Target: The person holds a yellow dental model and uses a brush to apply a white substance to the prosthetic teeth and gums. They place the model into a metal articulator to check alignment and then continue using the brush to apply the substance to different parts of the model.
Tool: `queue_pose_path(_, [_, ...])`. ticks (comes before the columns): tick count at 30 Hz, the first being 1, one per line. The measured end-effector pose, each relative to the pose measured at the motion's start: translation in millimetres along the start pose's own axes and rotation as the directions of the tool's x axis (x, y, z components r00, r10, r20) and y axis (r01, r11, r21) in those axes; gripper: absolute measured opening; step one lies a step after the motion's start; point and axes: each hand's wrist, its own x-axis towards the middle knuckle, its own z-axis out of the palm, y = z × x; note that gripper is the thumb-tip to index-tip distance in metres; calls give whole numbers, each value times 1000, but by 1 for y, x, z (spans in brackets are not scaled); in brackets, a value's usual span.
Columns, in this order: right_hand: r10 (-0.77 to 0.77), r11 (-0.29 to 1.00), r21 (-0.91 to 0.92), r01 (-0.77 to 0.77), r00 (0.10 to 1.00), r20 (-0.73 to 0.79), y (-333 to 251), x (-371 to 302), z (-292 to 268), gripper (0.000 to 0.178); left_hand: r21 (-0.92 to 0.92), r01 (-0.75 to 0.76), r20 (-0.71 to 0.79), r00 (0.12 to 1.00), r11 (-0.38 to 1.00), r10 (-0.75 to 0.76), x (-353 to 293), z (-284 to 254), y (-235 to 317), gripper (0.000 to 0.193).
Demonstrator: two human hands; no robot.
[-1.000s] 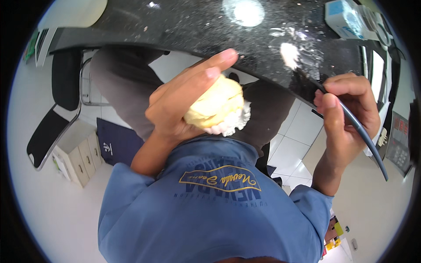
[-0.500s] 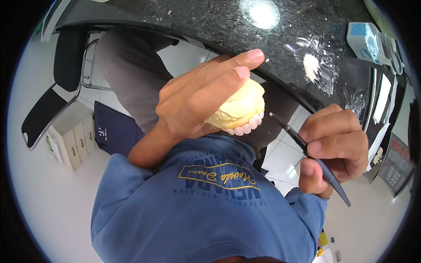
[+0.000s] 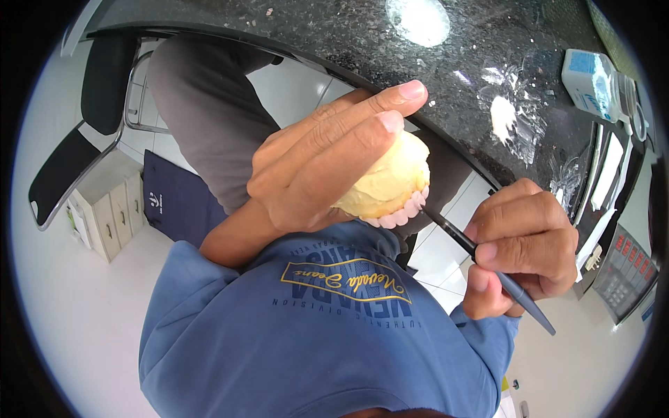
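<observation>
Above my lap, my left hand (image 3: 313, 164) is closed around a pale yellow dental cast (image 3: 390, 177), its fingers lying over the top. A row of pinkish-white teeth (image 3: 401, 214) runs along the cast's lower right edge. In my right hand (image 3: 526, 244) is a slim dark brush (image 3: 514, 289), pinched between thumb and fingers and slanting up to the left. Its tip reaches the teeth at the cast's right side; whether it touches them I cannot tell.
A dark speckled counter (image 3: 327, 35) spans the top, with a smear of white paste (image 3: 503, 118) on it. At the right lie a white jar (image 3: 592, 83) with a blue label and a calculator (image 3: 624, 268). A black chair (image 3: 108, 90) stands at left.
The brush in my right hand has moved left and down, closing its gap to the teeth. The cast in my left hand has shifted slightly right and down.
</observation>
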Motion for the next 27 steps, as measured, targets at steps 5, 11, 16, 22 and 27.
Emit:
queue_pose_path(5, [4, 1000, 4, -4, 1000, 23, 0, 0, -2, 15, -5, 59, 9, 998, 998, -59, -2, -1, 3, 53])
queue_pose_path(11, [20, 1000, -3, -19, 998, 53, -2, 2, -3, 15, -247, 217, 301, 944, 944, -138, -4, -22, 5, 41])
queue_pose_path(16, [-13, 1000, 19, 13, 1000, 24, 2, -2, -3, 14, -256, 220, 342, 931, 941, -124, -5, -22, 2, 40])
queue_pose_path(22, [-15, 1000, 16, 15, 1000, 20, 2, 0, -2, 14, -242, 205, 337, 934, 949, -116, -2, -21, 2, 39])
queue_pose_path(27, [-23, 1000, 18, 22, 998, 56, 2, 2, -4, 15, -228, 199, 331, 936, 953, -116, -2, -21, 2, 39])
